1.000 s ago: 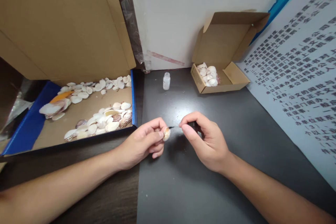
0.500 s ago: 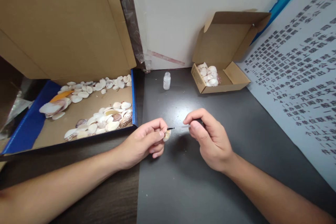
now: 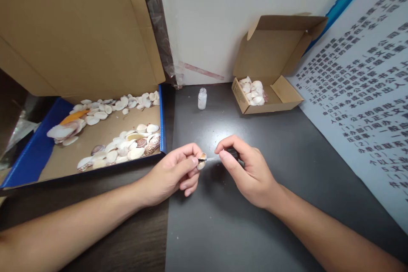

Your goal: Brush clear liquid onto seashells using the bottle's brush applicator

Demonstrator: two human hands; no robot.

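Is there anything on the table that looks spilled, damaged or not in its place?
Nothing major stands out. A few tiny pale specks lie scattered on the dark surface, lower middle, looking like stray crumbs; what they are, I cannot tell. The small bottle looks uncapped but stands upright.

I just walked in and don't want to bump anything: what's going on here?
A person's left hand holds a small shell, and the right hand holds a thin, clear tool with its dark tip at that shell. A small bottle stands upright beyond them on the dark tabletop. An open blue-sided box of shells is at left; a smaller open cardboard box, also holding shells, is at back right.
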